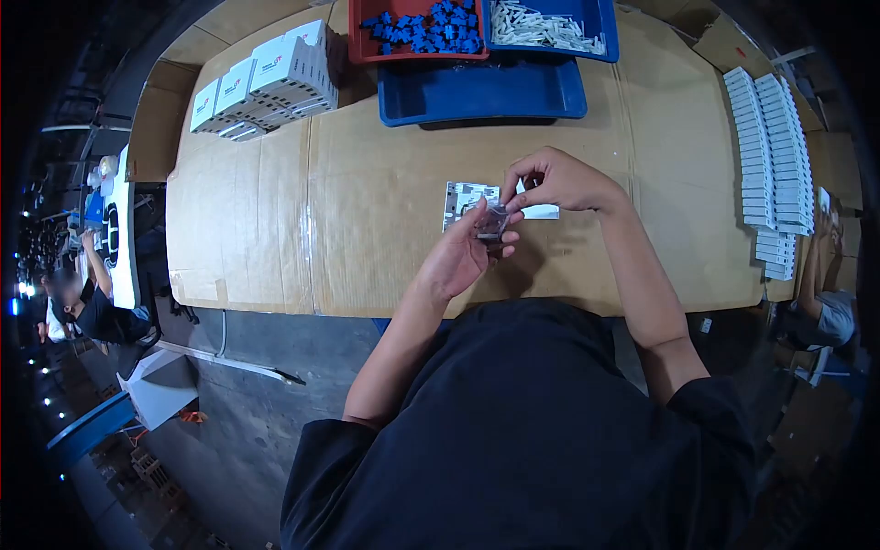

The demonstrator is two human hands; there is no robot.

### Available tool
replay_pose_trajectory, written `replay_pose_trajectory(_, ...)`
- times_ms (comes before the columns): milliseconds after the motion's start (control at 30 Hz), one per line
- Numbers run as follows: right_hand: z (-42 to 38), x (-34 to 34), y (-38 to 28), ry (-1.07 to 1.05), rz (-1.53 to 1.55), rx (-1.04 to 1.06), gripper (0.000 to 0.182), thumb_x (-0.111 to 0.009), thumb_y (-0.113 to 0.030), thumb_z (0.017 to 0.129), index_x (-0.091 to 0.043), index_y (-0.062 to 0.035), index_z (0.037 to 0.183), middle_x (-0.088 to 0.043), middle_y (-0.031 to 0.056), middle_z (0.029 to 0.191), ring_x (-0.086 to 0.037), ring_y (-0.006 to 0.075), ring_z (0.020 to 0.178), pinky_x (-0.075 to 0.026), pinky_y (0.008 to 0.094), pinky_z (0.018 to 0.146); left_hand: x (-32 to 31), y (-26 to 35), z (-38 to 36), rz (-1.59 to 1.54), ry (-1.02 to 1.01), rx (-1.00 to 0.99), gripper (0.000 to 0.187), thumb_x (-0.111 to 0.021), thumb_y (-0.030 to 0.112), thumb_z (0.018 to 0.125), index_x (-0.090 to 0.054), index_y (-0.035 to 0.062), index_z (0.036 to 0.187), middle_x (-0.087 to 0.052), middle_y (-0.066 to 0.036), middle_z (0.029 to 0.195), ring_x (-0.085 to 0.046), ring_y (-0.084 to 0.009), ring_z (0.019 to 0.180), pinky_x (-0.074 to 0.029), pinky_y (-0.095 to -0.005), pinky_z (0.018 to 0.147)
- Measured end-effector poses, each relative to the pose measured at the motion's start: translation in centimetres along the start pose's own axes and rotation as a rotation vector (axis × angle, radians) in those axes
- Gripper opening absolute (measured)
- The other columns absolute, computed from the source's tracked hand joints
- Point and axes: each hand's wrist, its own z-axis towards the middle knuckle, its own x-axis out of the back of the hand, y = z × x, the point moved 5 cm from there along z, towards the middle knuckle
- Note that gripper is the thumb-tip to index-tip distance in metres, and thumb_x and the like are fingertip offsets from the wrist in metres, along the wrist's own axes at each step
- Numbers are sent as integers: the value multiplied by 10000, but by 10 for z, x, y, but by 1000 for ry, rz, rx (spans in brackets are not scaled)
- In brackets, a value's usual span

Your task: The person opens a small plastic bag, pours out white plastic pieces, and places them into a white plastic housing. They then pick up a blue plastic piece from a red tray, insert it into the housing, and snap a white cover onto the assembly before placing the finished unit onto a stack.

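Mid-frame, my left hand [461,255] pinches a clear piece [491,224]; I cannot tell whether my right hand [561,181] pinches it too.

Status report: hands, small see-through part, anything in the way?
Left hand holding small see-through part. Right hand at its upper edge. White printed piece behind, on cardboard; no obstruction visible.

— What covers our surface [385,247]?
— Cardboard [683,247]. On it we see stacked white boxes [275,82] at the far left and rows of slim white pieces [772,156] along the right.
— And between those?
— We have a red tray [417,59] and two blue trays [481,120] at the far side, with a partly hidden white-and-grey piece [460,200] nearer us.
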Motion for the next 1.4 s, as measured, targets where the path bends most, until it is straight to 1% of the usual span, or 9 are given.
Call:
replay_pose_trajectory(267,20,-4,4,-204,-71,-13,135,-804,-41,797,-803,-41,932,-718,25,982,-630,138,908,-492,293,813,-3,-3,-4,56,0,5,444,-468,403,1117,-577,66,1386,-726,-129,1255,-732,-201,979,-592,-371,843)
replay_pose_trajectory(367,20,-8,0,-219,-115,8,83,-763,-79,856,-808,-36,911,-724,49,1027,-643,153,933,-501,299,832,0,-2,-4,67,3,16,439,-453,398,1122,-566,76,1398,-713,-132,1278,-726,-205,999,-586,-374,857)
replay_pose_trajectory(567,18,-20,2,-262,-57,-81,352,-536,-290,1101,-720,-7,1200,-730,71,1084,-664,141,965,-527,303,880,3,0,-3,60,-39,-31,428,-420,397,1131,-554,93,1401,-678,-139,1326,-704,-215,1043,-579,-375,885)
replay_pose_trajectory(667,21,-25,10,-335,5,-129,437,-475,-359,1128,-658,8,1281,-732,73,1057,-671,141,958,-538,307,885,7,0,-1,37,-44,-20,422,-421,395,1130,-552,95,1397,-687,-135,1302,-705,-221,1035,-580,-379,884)
replay_pose_trajectory(1100,19,-42,8,-366,-117,-142,389,-513,-311,1115,-661,29,1231,-722,112,1079,-651,155,1011,-522,314,899,20,-7,-1,129,11,-24,398,-417,362,1135,-539,66,1371,-694,-89,1100,-686,-222,1015,-569,-390,877)
replay_pose_trajectory(1233,17,-41,-1,-364,-69,-156,404,-550,-296,1094,-637,28,1318,-717,114,1149,-649,158,1003,-511,315,904,18,-3,-3,125,-3,-44,422,-434,363,1130,-528,35,1378,-703,-98,1107,-693,-221,1015,-573,-381,886)
replay_pose_trajectory(1267,12,-31,-11,-340,-66,-188,415,-570,-319,1085,-665,15,1311,-728,105,1137,-659,156,1035,-511,317,928,12,-1,-5,135,-6,-59,436,-435,368,1129,-532,28,1384,-707,-99,1114,-695,-219,1012,-573,-378,887)
replay_pose_trajectory(1367,24,10,16,-180,19,121,396,-591,-332,1076,-717,11,1228,-746,87,1063,-678,155,1011,-526,320,927,3,4,-5,118,-1,-49,475,-460,392,1123,-558,16,1397,-718,-99,1157,-693,-206,991,-572,-360,870)
replay_pose_trajectory(1400,21,33,1,-27,-113,112,293,-611,-238,1063,-750,8,1140,-756,75,1032,-694,154,954,-541,317,918,4,5,-5,105,4,-35,489,-472,401,1120,-569,13,1401,-722,-99,1175,-692,-199,983,-572,-353,861)
